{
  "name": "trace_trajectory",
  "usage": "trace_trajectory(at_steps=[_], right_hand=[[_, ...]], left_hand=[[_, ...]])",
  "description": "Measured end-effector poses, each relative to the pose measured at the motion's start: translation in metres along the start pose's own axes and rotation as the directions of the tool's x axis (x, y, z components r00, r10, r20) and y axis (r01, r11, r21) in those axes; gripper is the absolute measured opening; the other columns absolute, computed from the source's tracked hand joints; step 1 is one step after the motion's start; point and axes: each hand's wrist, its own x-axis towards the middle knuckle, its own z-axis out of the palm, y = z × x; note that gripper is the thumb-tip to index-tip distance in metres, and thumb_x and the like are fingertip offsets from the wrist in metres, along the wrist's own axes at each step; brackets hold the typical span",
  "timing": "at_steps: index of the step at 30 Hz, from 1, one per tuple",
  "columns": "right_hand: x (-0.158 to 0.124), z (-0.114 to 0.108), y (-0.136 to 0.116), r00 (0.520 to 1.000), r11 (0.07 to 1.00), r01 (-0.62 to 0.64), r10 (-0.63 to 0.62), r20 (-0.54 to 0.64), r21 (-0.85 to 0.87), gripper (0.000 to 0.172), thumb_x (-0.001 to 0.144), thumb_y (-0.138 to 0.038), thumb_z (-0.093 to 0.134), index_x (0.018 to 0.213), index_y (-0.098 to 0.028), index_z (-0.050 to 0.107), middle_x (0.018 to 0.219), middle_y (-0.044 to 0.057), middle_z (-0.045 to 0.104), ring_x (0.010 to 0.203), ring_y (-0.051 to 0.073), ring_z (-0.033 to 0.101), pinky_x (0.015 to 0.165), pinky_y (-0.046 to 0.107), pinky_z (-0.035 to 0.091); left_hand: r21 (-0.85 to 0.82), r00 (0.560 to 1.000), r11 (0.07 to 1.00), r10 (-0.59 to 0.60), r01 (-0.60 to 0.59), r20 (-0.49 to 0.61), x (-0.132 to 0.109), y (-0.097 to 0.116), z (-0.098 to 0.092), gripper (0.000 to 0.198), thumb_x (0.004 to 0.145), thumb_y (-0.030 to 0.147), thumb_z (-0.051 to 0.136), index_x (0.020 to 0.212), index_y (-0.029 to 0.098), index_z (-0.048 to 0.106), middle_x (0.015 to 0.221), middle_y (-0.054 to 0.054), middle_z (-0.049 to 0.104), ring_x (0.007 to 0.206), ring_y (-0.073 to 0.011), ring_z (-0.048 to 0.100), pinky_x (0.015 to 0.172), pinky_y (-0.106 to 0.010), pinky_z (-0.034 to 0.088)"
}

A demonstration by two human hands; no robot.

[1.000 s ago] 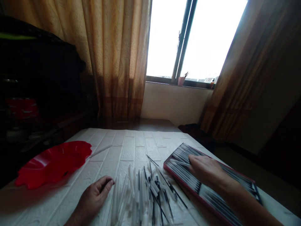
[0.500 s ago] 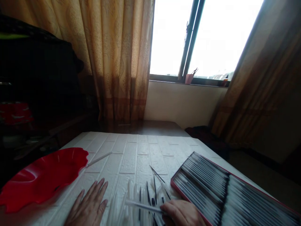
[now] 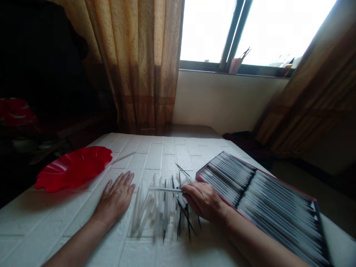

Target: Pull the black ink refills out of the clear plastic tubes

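Note:
My left hand (image 3: 116,194) lies flat on the white brick-patterned table, palm down with its fingers stretched out, holding nothing. In my right hand (image 3: 204,200) is one end of a slim, whitish see-through tube (image 3: 164,189), which points left. Below that tube lies a loose pile of similar clear tubes (image 3: 141,211) and thin dark sticks (image 3: 180,218), blurred by motion. To the right of my right hand, a red-edged box (image 3: 286,207) holds rows of slim grey-and-dark sticks. Whether the held tube has something inside, I cannot tell.
A red wavy-rimmed plastic tray (image 3: 75,168) stands at the left, with a single clear tube (image 3: 124,157) beside it. Beyond the table are curtains (image 3: 139,66) and a window. A pink cup (image 3: 236,65) holding thin sticks stands on the sill.
The view has tipped downward, so the table and both hands sit higher and more of my forearms shows. My right hand still holds the tube, now closer to level.

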Motion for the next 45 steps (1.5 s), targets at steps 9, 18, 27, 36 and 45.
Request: trace_trajectory(at_steps=[9, 18, 27, 36, 45], right_hand=[[-0.006, 0.006, 0.003, 0.998, 0.999, -0.034, 0.033, 0.048, 0.036, 0.021, 0.107, -0.023, 0.038, 0.106, -0.017, 0.058, 0.077, 0.005, 0.071, 0.062, 0.016, 0.065, 0.057, 0.026, 0.048], [-0.004, -0.006, -0.012, 0.997, 0.996, -0.073, 0.074, -0.021, 0.048, 0.021, 0.108, -0.02, 0.037, 0.105, -0.016, 0.058, 0.074, 0.004, 0.07, 0.06, 0.017, 0.067, 0.056, 0.026, 0.051], [-0.008, -0.011, -0.012, 0.991, 0.986, -0.13, 0.133, -0.026, 0.1, 0.021, 0.106, -0.021, 0.044, 0.108, -0.018, 0.064, 0.078, 0.006, 0.073, 0.064, 0.017, 0.07, 0.062, 0.024, 0.056], [-0.005, -0.007, -0.018, 0.987, 0.983, -0.15, 0.156, -0.046, 0.105, 0.019, 0.104, -0.021, 0.045, 0.104, -0.019, 0.064, 0.084, 0.007, 0.074, 0.069, 0.019, 0.071, 0.064, 0.027, 0.057], [-0.001, -0.001, -0.026, 0.893, 0.867, -0.399, 0.442, -0.088, 0.299, 0.01, 0.098, -0.024, 0.054, 0.092, -0.02, 0.06, 0.067, -0.001, 0.063, 0.052, 0.012, 0.057, 0.049, 0.021, 0.048]], left_hand=[[-0.055, 0.998, 0.998, 0.008, -0.012, -0.062, 0.001, 0.004, -0.006, 0.043, 0.098, 0.031, 0.066, 0.139, 0.02, 0.057, 0.151, -0.011, 0.054, 0.136, -0.0319, 0.053, 0.112, -0.06, 0.041], [-0.105, 0.996, 0.994, -0.012, 0.002, -0.093, -0.003, 0.001, -0.003, 0.05, 0.099, 0.029, 0.042, 0.143, 0.013, 0.058, 0.148, -0.016, 0.058, 0.139, -0.0318, 0.054, 0.113, -0.055, 0.041], [-0.163, 0.981, 0.984, 0.033, -0.065, -0.193, -0.008, -0.015, 0.017, 0.046, 0.098, 0.038, 0.043, 0.132, 0.023, 0.069, 0.138, -0.009, 0.069, 0.128, -0.0258, 0.064, 0.108, -0.049, 0.049], [-0.235, 0.957, 0.966, 0.035, -0.106, -0.289, -0.009, -0.009, 0.009, 0.042, 0.095, 0.03, 0.045, 0.127, 0.02, 0.07, 0.133, -0.012, 0.072, 0.123, -0.0267, 0.067, 0.107, -0.051, 0.049], [-0.24, 0.83, 0.92, 0.138, -0.31, -0.541, -0.007, -0.01, -0.009, 0.038, 0.103, 0.029, 0.04, 0.129, 0.013, 0.063, 0.123, -0.016, 0.075, 0.113, -0.0268, 0.071, 0.098, -0.043, 0.056]])
